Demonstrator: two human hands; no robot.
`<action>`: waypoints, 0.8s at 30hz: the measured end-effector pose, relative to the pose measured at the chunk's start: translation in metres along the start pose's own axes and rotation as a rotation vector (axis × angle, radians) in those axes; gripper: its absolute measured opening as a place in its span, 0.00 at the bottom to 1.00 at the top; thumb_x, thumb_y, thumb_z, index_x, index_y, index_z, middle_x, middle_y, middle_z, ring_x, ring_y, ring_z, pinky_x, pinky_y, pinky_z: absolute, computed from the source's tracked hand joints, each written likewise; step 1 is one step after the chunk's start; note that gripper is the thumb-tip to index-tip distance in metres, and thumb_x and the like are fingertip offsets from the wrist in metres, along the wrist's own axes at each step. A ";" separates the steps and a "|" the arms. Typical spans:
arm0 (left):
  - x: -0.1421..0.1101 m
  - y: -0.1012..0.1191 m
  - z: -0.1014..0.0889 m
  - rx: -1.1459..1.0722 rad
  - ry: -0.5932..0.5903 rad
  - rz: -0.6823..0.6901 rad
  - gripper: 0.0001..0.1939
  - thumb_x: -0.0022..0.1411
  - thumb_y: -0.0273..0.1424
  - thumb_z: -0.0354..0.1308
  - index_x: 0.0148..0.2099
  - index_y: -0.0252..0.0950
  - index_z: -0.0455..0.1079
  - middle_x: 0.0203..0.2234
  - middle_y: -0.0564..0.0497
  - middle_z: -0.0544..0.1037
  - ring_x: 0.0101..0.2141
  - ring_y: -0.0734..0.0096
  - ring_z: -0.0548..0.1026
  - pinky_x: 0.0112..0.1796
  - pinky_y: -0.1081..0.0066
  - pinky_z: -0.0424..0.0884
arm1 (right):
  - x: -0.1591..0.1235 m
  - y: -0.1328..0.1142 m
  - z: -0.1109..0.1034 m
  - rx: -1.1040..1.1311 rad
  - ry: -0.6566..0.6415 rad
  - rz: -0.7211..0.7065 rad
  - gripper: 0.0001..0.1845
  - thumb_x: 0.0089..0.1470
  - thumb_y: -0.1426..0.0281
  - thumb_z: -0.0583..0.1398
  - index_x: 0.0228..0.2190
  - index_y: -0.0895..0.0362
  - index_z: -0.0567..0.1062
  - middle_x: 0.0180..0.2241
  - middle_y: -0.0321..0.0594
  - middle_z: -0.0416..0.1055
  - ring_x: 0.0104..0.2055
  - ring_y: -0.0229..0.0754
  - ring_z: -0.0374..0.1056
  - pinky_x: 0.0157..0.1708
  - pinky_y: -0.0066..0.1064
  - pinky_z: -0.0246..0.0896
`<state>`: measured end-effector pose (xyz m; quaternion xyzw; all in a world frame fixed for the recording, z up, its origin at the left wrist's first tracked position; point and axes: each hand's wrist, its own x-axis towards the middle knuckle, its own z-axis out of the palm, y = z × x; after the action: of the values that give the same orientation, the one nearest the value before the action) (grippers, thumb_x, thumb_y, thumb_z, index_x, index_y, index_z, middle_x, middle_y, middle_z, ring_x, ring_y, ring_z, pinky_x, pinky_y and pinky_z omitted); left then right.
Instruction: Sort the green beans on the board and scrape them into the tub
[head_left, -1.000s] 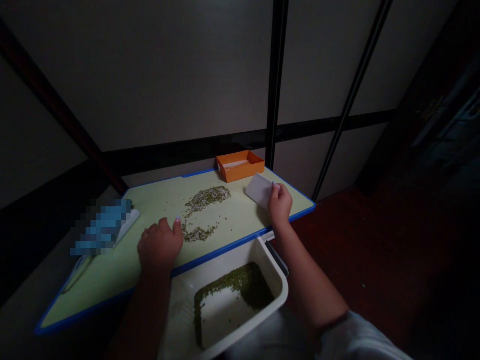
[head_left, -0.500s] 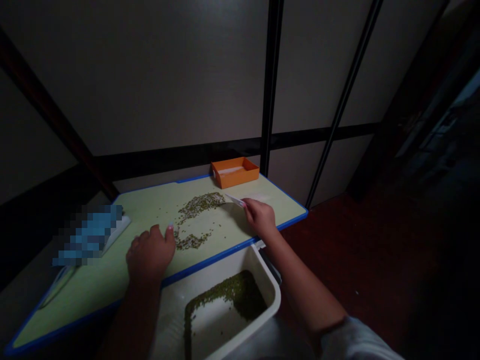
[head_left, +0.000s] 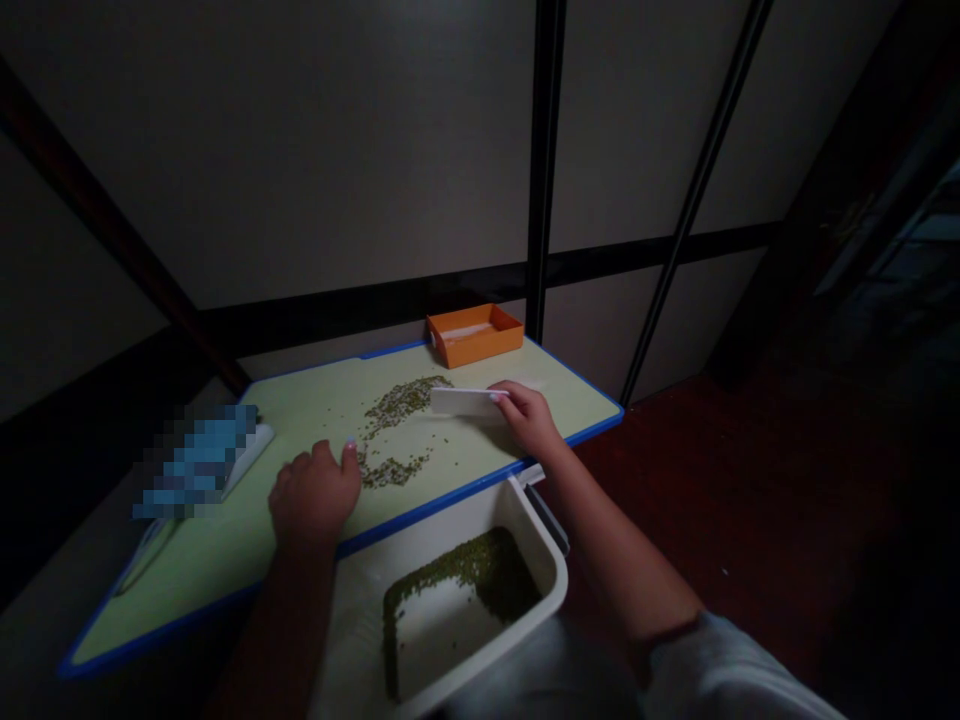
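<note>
Between the thumb and fingers of my right hand [head_left: 529,420] is a flat white card [head_left: 465,403], its thin upper edge turned toward me. The card's left end is beside the far pile of green and whitish grains [head_left: 401,402] on the pale green table [head_left: 300,395]. My left hand [head_left: 315,495] rests on the tabletop with its thumb apart from the fingers and nothing visible in it. Close to that thumb lies the nearer pile of grains [head_left: 394,470]. Below the table's blue edge, a white bin [head_left: 559,590] holds many green grains, mostly along its far and right sides.
An orange open box [head_left: 480,347] with something whitish inside stands at the table's back edge. A blurred-out blue item [head_left: 199,460] sits at the left, a cable beside it. Behind the table rises a panelled wall [head_left: 375,150]; dark red floor [head_left: 720,500] is at the right.
My right hand has brought the card leftward from the table's right side to the far pile, and its tilt has changed. My left hand has stayed near the nearer pile; the view shifted slightly.
</note>
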<state>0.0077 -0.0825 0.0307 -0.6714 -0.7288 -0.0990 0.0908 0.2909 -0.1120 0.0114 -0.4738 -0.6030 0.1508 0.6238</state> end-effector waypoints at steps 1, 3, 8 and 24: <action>0.000 0.000 0.000 0.001 0.000 -0.003 0.34 0.72 0.43 0.32 0.54 0.26 0.73 0.48 0.28 0.79 0.50 0.44 0.76 0.49 0.54 0.70 | 0.000 0.000 0.000 0.026 -0.049 -0.013 0.17 0.58 0.55 0.58 0.30 0.53 0.80 0.33 0.41 0.80 0.38 0.46 0.74 0.42 0.35 0.68; -0.001 0.001 0.000 0.001 -0.001 -0.009 0.34 0.72 0.43 0.32 0.55 0.26 0.73 0.49 0.28 0.79 0.51 0.44 0.76 0.49 0.54 0.70 | 0.001 -0.001 0.001 0.060 -0.113 -0.030 0.17 0.58 0.55 0.58 0.29 0.53 0.80 0.33 0.42 0.81 0.38 0.47 0.75 0.43 0.36 0.68; -0.003 0.001 0.001 -0.012 -0.002 -0.011 0.34 0.72 0.43 0.33 0.56 0.25 0.72 0.50 0.28 0.78 0.52 0.42 0.75 0.51 0.54 0.69 | 0.002 -0.003 0.001 0.091 -0.172 0.006 0.19 0.56 0.51 0.60 0.28 0.52 0.81 0.32 0.42 0.81 0.38 0.47 0.75 0.43 0.38 0.69; -0.005 0.003 -0.005 -0.020 -0.044 -0.030 0.32 0.72 0.43 0.34 0.57 0.27 0.71 0.52 0.29 0.78 0.55 0.43 0.74 0.52 0.54 0.69 | 0.004 -0.003 0.001 0.101 -0.013 0.061 0.22 0.53 0.47 0.61 0.27 0.53 0.77 0.27 0.39 0.75 0.32 0.45 0.69 0.35 0.34 0.65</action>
<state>0.0110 -0.0886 0.0338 -0.6634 -0.7395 -0.0929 0.0663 0.2894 -0.1104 0.0161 -0.4587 -0.5840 0.2029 0.6382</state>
